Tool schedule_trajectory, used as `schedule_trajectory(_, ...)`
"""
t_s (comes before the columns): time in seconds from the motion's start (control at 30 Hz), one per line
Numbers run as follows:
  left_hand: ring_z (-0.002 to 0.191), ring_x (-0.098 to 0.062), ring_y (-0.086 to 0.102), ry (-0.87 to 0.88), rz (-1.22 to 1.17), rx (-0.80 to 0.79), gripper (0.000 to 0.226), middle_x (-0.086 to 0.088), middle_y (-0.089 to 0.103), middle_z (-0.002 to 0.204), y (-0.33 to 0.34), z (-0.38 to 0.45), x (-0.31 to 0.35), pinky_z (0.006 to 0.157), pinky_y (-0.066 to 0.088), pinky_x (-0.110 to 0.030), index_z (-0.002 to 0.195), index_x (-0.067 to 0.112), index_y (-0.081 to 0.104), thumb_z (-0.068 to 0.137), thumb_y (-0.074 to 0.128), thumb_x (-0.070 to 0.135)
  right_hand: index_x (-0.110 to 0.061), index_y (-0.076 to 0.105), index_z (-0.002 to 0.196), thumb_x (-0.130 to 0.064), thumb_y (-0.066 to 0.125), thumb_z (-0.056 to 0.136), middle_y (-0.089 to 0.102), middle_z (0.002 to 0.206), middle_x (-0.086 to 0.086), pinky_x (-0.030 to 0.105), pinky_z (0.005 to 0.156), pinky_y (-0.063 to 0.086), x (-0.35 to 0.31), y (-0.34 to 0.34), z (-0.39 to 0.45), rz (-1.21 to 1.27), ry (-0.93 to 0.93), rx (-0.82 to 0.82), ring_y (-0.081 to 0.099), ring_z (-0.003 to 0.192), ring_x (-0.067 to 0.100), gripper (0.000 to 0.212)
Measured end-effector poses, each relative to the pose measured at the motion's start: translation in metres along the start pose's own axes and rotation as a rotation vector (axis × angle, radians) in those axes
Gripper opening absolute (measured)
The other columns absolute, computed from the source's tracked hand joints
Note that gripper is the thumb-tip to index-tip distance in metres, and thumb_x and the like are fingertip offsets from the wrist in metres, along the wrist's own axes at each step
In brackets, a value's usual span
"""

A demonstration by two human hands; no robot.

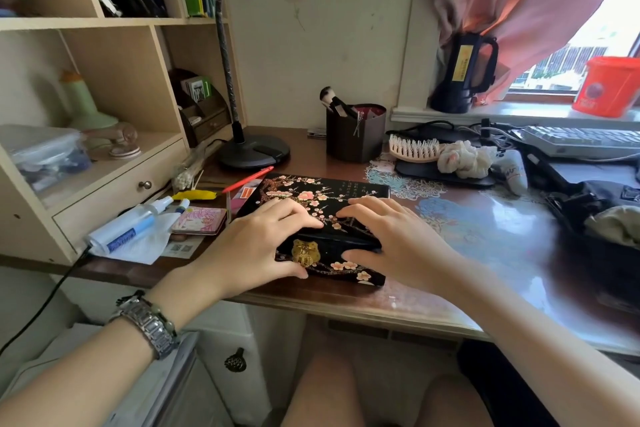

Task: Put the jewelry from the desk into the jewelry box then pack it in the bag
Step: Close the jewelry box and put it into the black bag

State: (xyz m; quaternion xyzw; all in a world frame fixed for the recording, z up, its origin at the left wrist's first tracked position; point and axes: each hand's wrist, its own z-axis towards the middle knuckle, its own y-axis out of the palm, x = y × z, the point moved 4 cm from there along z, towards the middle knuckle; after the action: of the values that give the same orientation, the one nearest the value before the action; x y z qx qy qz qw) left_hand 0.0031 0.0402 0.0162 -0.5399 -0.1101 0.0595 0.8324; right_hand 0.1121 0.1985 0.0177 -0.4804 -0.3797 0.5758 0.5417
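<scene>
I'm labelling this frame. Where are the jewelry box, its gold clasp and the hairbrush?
jewelry box (311,194): head view, on the flowered lid.
gold clasp (304,252): head view, middle of the front plate.
hairbrush (414,149): head view, on the bristles.

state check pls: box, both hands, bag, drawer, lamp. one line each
jewelry box: lid down, or nearly so, flat on the desk
brass clasp: on the front face, between the hands; latched or not, cannot tell
left hand: fingers on the lid, thumb on the front face
right hand: fingers on the lid, thumb at the front edge
bag: open, cloth visible inside
drawer: closed
desk lamp: upright; head cut off by the frame, on or off unclear
</scene>
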Motion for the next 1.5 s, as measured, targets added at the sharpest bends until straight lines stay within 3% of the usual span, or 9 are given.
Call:
schedule_trajectory(0.13, 0.106, -0.009, 0.051, 0.031, 0.106, 0.148, 0.058, 0.007, 0.056, 0.112, 0.011, -0.005, 0.006, 0.082, 0.05, -0.027, 0.12, 0.027, 0.055, 0.069, 0.08, 0.036, -0.031, 0.038, 0.138, -0.05, 0.055, 0.087, 0.038, 0.147, -0.008, 0.036, 0.111, 0.03, 0.001, 0.001, -0.001, 0.005, 0.002, 0.004, 0.032, 0.136, 0.018, 0.057)
schedule_trajectory(0.37, 0.115, -0.01, 0.048, 0.018, 0.023, 0.162, 0.061, 0.005, 0.054, 0.12, 0.019, -0.007, 0.003, 0.1, 0.04, -0.026, 0.124, 0.025, 0.054, 0.071, 0.074, 0.044, -0.031, 0.038, 0.139, -0.049, 0.055, 0.088, 0.036, 0.149, -0.006, 0.036, 0.114, 0.025, 0.002, 0.004, -0.004, 0.017, -0.002, 0.038, 0.029, 0.139, 0.018, 0.057)
schedule_trajectory(0.53, 0.131, 0.006, 0.029, -0.25, -0.277, 0.289, 0.06, 0.019, 0.039, 0.136, 0.008, -0.01, -0.026, 0.106, 0.019, -0.017, 0.125, 0.037, 0.05, 0.072, 0.06, 0.062, -0.037, 0.038, 0.138, -0.047, 0.065, 0.082, 0.012, 0.157, -0.004, 0.047, 0.119, 0.018, 0.009, 0.013, -0.007, 0.283, 0.119, 0.035, 0.006, 0.147, 0.02, 0.062)
schedule_trajectory(0.7, 0.13, 0.009, 0.023, -0.469, -0.434, 0.181, 0.083, 0.024, 0.027, 0.14, 0.008, -0.014, -0.057, 0.106, 0.022, -0.024, 0.131, 0.045, 0.04, 0.055, 0.063, 0.07, -0.045, 0.035, 0.134, -0.043, 0.077, 0.071, -0.001, 0.156, -0.012, 0.029, 0.112, 0.016, 0.025, 0.026, -0.017, 0.537, 0.246, 0.121, -0.003, 0.147, 0.013, 0.077)
schedule_trajectory(0.83, 0.134, 0.007, 0.016, -0.463, -0.452, 0.003, 0.091, 0.028, 0.018, 0.149, 0.012, -0.014, -0.063, 0.108, 0.021, -0.03, 0.132, 0.055, 0.035, 0.052, 0.079, 0.063, -0.057, 0.026, 0.132, -0.048, 0.08, 0.064, 0.009, 0.156, -0.015, 0.036, 0.114, 0.033, 0.031, 0.036, -0.019, 0.613, 0.275, 0.071, 0.028, 0.142, 0.015, 0.088)
schedule_trajectory(0.97, 0.116, 0.034, 0.016, -0.42, -0.454, -0.016, 0.091, 0.043, 0.022, 0.134, 0.01, -0.013, -0.063, 0.099, 0.024, -0.011, 0.13, 0.055, 0.038, 0.055, 0.087, 0.041, -0.054, 0.022, 0.132, -0.043, 0.082, 0.064, 0.014, 0.143, -0.026, 0.002, 0.087, 0.041, 0.028, 0.039, -0.017, 0.529, 0.276, 0.074, 0.048, 0.108, -0.004, 0.092)
schedule_trajectory(1.17, 0.106, 0.032, 0.038, -0.429, -0.524, -0.029, 0.094, 0.041, 0.047, 0.117, 0.012, -0.013, -0.068, 0.08, 0.034, 0.006, 0.127, 0.055, 0.041, 0.052, 0.091, 0.027, -0.053, 0.026, 0.129, -0.043, 0.083, 0.059, 0.024, 0.148, -0.015, 0.03, 0.096, 0.05, 0.025, 0.037, -0.015, 0.52, 0.258, 0.127, 0.056, 0.114, 0.01, 0.091)
schedule_trajectory(1.33, 0.107, 0.03, 0.039, -0.434, -0.524, -0.044, 0.1, 0.039, 0.046, 0.119, 0.015, -0.014, -0.071, 0.085, 0.036, -0.004, 0.128, 0.057, 0.037, 0.051, 0.092, 0.025, -0.055, 0.028, 0.126, -0.043, 0.084, 0.057, 0.044, 0.141, -0.002, 0.033, 0.093, 0.051, 0.025, 0.036, -0.015, 0.534, 0.267, 0.159, 0.059, 0.109, 0.013, 0.09)
schedule_trajectory(1.5, 0.104, 0.031, 0.041, -0.452, -0.548, -0.007, 0.099, 0.037, 0.049, 0.117, 0.013, -0.013, -0.07, 0.084, 0.037, -0.003, 0.127, 0.054, 0.044, 0.047, 0.093, 0.02, -0.038, 0.046, 0.126, -0.029, 0.09, 0.052, 0.06, 0.116, -0.01, -0.002, 0.075, 0.04, 0.024, 0.032, -0.015, 0.602, 0.262, 0.236, 0.057, 0.096, -0.009, 0.086)
